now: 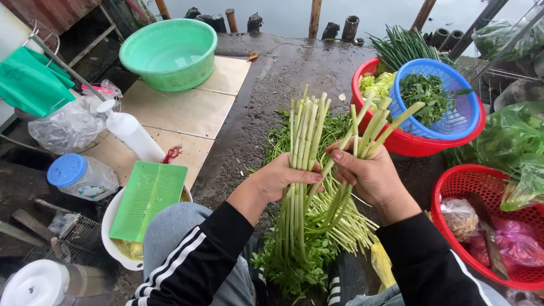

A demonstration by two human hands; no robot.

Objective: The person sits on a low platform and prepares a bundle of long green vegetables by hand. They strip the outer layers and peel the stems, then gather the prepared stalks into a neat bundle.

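Observation:
My left hand [280, 177] grips a bunch of pale green vegetable stalks [305, 127], cut ends up, leafy tops hanging down near my knees. My right hand [365, 173] holds a smaller bunch of the same stalks [381, 122], fanned out to the right. The two bunches cross between my hands. Below them a pile of leafy green stalks [334, 226] lies on the dark wet ground. Both arms wear black sleeves with white stripes.
A red basin [416, 144] holding a blue colander [462, 122] of greens sits at right. A red basket [453, 187] with bags and a knife is nearer. At left are a green basin [170, 54], a white bottle [133, 133], a blue-lidded jar [82, 177] and a green board [148, 198] on a white bowl.

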